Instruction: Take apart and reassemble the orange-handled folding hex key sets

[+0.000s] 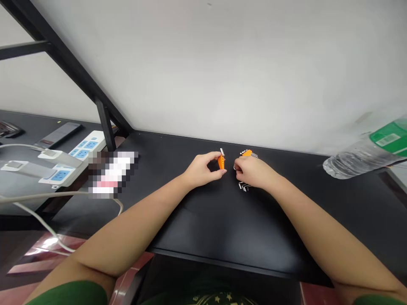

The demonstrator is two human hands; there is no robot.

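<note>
Between the thumb and fingers of my left hand [203, 169] is an orange hex key holder [221, 162], held upright above the black table. A silver hex key [222, 151] sticks up from its top. My right hand [254, 171] is closed just to the right, its fingers pinched on a hex key [234, 167] of which only a small shiny end shows. Beneath and beyond that hand lies another orange piece [247, 153] with several thin metal keys around it. Several bent hex keys [244, 186] lie on the table below my right wrist.
The black table [222, 228] runs back to a white wall. A large plastic bottle [359, 156] with a green label lies at right. On the left are a white power strip [79, 156] with plugged chargers, loose white cables, a phone [60, 135] and a black metal frame [104, 123].
</note>
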